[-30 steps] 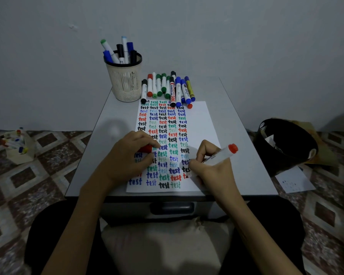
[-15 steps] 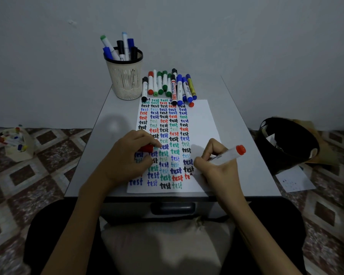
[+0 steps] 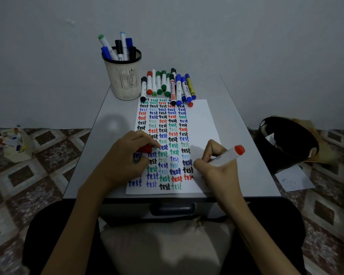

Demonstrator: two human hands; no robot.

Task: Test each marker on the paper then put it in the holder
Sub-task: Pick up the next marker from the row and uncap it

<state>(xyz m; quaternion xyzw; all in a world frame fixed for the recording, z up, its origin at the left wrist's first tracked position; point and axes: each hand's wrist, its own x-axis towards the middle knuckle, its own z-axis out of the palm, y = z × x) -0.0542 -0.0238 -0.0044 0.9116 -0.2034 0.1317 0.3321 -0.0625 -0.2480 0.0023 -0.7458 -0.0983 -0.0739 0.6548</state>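
Note:
My right hand point(image 3: 216, 169) grips a white marker with a red end point(image 3: 229, 153), its tip down on the white paper point(image 3: 202, 124) beside a partly written red word. My left hand point(image 3: 125, 157) rests on the paper's left side and holds the red cap point(image 3: 145, 148) between thumb and fingers. The paper is covered in rows of "test" in black, blue, green and red. A cream mesh holder point(image 3: 124, 78) at the back left holds several markers. A row of several capped markers point(image 3: 167, 86) lies across the paper's top edge.
The small grey table point(image 3: 87, 155) has a drawer handle at its front. A black bin point(image 3: 286, 143) stands on the floor to the right, with a loose sheet beside it. A cream box with markers point(image 3: 16, 143) sits on the tiled floor at left.
My right hand has shifted right along the bottom row, and the red word beside it has grown by a letter or so. My left hand has stayed put.

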